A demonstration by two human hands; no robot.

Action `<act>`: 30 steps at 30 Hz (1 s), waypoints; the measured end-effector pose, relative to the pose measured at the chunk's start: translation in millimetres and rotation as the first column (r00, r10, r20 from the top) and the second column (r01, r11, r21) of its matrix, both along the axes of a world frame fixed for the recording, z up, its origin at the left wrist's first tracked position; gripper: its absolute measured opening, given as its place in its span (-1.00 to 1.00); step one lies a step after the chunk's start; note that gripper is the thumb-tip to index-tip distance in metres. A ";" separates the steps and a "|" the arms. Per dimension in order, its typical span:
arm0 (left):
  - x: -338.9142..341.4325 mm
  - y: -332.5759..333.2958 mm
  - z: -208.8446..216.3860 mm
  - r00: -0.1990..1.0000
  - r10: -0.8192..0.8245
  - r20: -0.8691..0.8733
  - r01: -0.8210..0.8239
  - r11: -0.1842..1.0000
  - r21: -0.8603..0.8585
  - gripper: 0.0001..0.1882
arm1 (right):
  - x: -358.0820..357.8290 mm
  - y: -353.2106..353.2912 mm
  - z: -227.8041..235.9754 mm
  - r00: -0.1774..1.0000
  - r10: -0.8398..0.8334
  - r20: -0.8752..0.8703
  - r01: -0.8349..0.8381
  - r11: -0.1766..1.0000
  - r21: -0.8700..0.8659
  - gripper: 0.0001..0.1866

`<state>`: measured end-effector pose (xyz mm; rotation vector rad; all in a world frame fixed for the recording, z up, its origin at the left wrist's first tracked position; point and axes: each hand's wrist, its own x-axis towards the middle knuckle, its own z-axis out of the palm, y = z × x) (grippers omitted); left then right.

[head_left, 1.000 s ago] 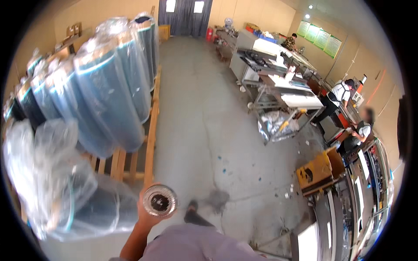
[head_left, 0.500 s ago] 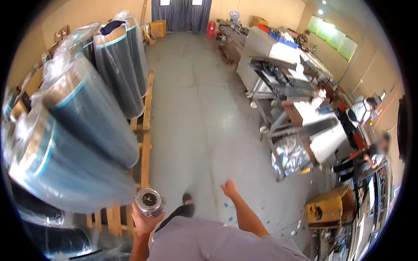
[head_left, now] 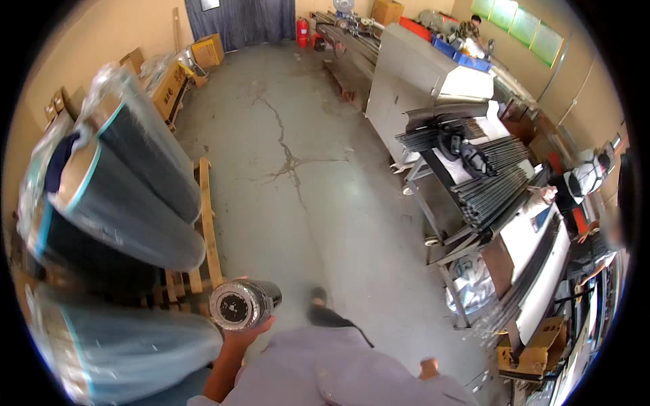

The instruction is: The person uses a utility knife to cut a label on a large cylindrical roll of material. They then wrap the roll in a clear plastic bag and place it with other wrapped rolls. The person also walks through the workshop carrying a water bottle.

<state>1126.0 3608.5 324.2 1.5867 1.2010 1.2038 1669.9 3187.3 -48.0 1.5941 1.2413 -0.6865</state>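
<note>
At the left of the frame, large plastic-wrapped dark rolls (head_left: 128,196) lean on a wooden pallet (head_left: 206,230). Low and left of centre, the left hand (head_left: 245,333) is closed under a small dark roll (head_left: 244,304), its round end facing the camera, held clear of the stack; it looks carried, not yet set down anywhere. At the bottom right of centre, only a bit of the right hand (head_left: 428,367) shows, so I cannot tell its grip. The cracked concrete floor (head_left: 305,169) runs up the middle. Racks of dark metal bars (head_left: 487,176) and a grey cabinet (head_left: 413,74) fill the right.
</note>
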 end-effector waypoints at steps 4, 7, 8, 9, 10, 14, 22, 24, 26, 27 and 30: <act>3.4 129.9 -15.1 0.991 0.126 -0.036 -0.130 0.895 -0.428 -0.23 | -39.1 369.2 -42.2 0.990 -0.015 -0.143 0.050 0.967 0.250 -0.71; 9.5 229.8 -13.6 0.967 0.131 -0.220 -0.215 0.881 -0.422 -0.23 | -108.1 662.8 12.2 0.820 -0.227 -0.525 0.558 0.518 0.648 -0.62; 11.2 273.9 -26.6 0.967 0.143 -0.212 -0.225 0.868 -0.442 -0.20 | -123.9 753.6 36.0 0.773 -0.012 -0.635 0.576 0.435 0.693 -0.64; 10.7 308.7 -35.5 0.921 0.195 -0.338 -0.304 0.901 -0.309 -0.06 | -146.4 833.5 69.1 0.691 0.046 -0.722 0.633 0.443 0.634 -0.65; 18.2 349.3 -43.8 0.913 0.250 -0.321 -0.338 0.907 -0.253 -0.06 | -157.1 904.1 92.7 0.599 0.104 -0.794 0.682 0.453 0.574 -0.66; 65.2 567.8 -2.0 0.796 0.268 -0.543 -0.290 0.956 0.047 -0.06 | -126.0 1082.6 73.8 0.687 0.138 -0.714 0.614 0.416 0.671 -0.68; 149.5 1005.1 -2.5 0.984 0.046 -0.172 -0.019 0.988 0.154 -0.15 | 86.6 1144.6 -3.6 0.754 -0.637 -0.160 0.655 0.709 0.263 -0.56; 165.5 1099.8 2.5 0.995 -0.007 -0.101 0.025 0.983 0.179 -0.17 | 118.0 1207.7 6.8 0.724 -0.686 -0.069 0.685 0.704 0.185 -0.56; 183.5 1188.3 -11.7 0.998 -0.035 -0.043 0.039 0.997 0.072 -0.14 | 135.9 1284.1 6.9 0.723 -0.690 -0.034 0.689 0.716 0.116 -0.57; 180.7 1236.5 -28.8 0.953 -0.036 -0.302 0.073 0.991 0.114 -0.12 | 145.3 1332.3 8.8 0.723 -0.689 -0.036 0.689 0.718 0.099 -0.57; 202.1 1346.5 -1.5 0.922 0.001 -0.388 -0.040 0.995 -0.094 -0.12 | 160.3 1493.6 -4.5 0.798 -0.593 -0.107 0.601 0.797 0.061 -0.58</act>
